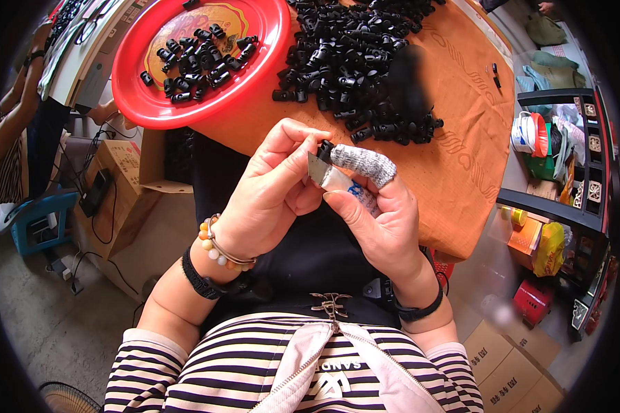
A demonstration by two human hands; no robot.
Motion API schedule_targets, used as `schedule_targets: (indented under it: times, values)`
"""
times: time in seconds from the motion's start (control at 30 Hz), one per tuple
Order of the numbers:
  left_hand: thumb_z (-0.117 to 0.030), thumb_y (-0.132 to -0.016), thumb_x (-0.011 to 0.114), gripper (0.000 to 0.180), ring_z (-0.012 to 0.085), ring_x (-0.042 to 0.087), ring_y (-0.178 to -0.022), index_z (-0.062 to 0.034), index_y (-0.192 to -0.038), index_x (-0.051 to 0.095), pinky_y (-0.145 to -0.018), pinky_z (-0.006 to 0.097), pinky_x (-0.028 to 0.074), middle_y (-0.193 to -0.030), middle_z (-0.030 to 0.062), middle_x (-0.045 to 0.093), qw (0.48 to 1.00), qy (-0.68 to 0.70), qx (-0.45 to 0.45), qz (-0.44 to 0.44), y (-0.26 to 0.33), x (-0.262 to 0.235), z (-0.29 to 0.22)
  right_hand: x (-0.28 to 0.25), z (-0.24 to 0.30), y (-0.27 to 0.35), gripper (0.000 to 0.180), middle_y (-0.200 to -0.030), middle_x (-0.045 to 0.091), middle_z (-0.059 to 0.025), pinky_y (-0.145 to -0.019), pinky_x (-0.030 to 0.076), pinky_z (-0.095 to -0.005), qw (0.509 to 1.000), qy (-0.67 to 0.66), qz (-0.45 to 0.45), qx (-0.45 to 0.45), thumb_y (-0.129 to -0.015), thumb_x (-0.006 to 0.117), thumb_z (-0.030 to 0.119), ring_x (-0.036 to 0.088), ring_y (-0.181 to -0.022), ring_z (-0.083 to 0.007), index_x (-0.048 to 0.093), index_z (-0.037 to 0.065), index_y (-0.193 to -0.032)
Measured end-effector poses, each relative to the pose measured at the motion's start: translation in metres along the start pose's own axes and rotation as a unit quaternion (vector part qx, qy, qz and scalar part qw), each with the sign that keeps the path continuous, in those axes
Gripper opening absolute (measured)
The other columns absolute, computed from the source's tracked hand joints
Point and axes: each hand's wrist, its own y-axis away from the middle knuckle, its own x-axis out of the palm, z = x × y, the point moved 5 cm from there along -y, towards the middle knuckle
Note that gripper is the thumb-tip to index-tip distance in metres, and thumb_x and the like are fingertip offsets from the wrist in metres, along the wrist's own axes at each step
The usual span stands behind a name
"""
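My left hand (275,175) pinches a small black cord lock (325,147) between thumb and fingertips. Close against it is the flat metal edge of a short blade (317,169), whose grip is wrapped in white. My right hand (386,220) grips that blade, with the thumb along the wrap and a grey knitted finger cover (365,163) over the bent index finger. Beyond both hands lies a big heap of black cord locks (344,62) on an orange cloth (455,158). Several more lie in a round red tray (127,89) at the far left.
A few stray black pieces (496,74) lie at the cloth's right. Left of me are a cardboard box (110,199), a blue stool (45,224) and another person's arm (21,113). A black shelf (565,213) with bags and flat cartons (510,372) are at right.
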Motion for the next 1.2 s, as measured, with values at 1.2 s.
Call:
schedule_targets:
  times: [1.2]
  values:
    - [-0.020,-0.095,0.046,0.016,0.0019,0.040,-0.057,-0.0111,-0.107,0.050,-0.049,0.017,0.031,-0.074,-0.0009,0.051,0.998,0.038,-0.037,0.025,0.0036,-0.0011,-0.0003,0.0010,0.0001,0.0000,0.030,-0.097,0.061,-0.0040,-0.074,0.045,-0.0191,0.999,-0.029,0.013,-0.008,-0.087,0.059,0.008,0.055,-0.085,-0.0057,0.052,-0.001,-0.114]
